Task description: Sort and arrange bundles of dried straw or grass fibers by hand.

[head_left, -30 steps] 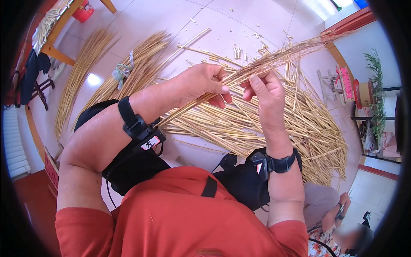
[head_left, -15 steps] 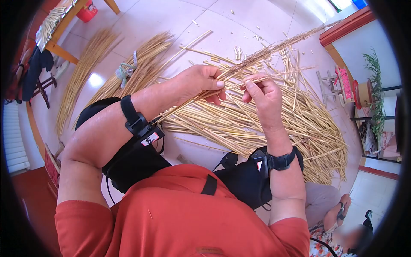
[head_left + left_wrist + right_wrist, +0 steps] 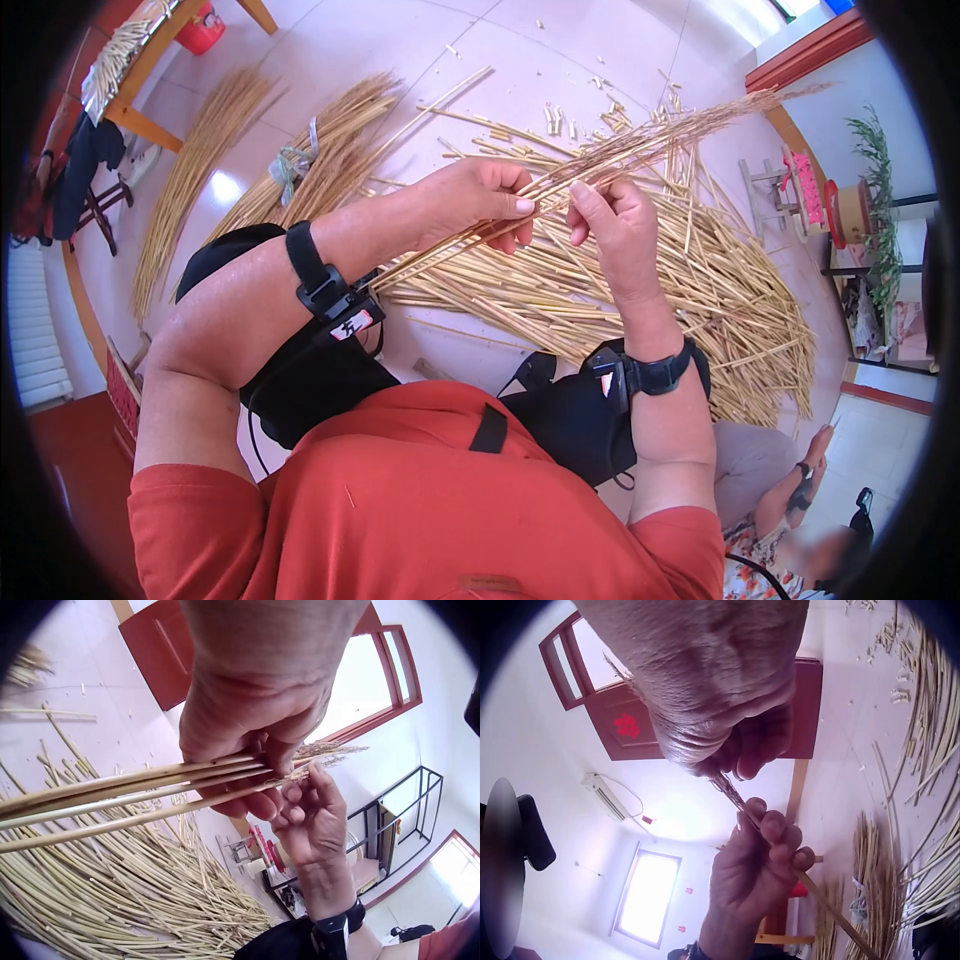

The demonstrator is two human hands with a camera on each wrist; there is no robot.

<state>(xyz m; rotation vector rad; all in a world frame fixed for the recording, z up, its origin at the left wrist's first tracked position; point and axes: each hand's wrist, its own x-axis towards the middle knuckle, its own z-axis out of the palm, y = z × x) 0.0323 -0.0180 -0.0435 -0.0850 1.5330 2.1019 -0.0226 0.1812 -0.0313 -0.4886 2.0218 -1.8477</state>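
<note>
My left hand (image 3: pixel 480 203) grips a few long tan stalks (image 3: pixel 120 796) with feathery brown tops (image 3: pixel 690 118). Their bare lower ends run back past the left wrist, slightly fanned in the left wrist view. Close in front of it, my right hand (image 3: pixel 622 232) has thumb and forefinger pinched on a stalk at the base of the tops. In the right wrist view the right hand's curled fingers (image 3: pixel 761 746) partly hide that spot. Below both hands a broad heap of cut stalks (image 3: pixel 740 300) covers the floor.
To the left lie a loose sheaf (image 3: pixel 195 170) and a bundle tied with a pale strip (image 3: pixel 290 170). Short cut pieces (image 3: pixel 555 120) litter the floor ahead. A wooden table (image 3: pixel 145 120) and red bucket (image 3: pixel 203 32) stand at upper left. Another person's arm (image 3: pixel 800 490) shows at lower right.
Half a second ago one stalk's top stood apart from the others at the right hand; now the tops lie together again. Both hands have stayed nearly in place.
</note>
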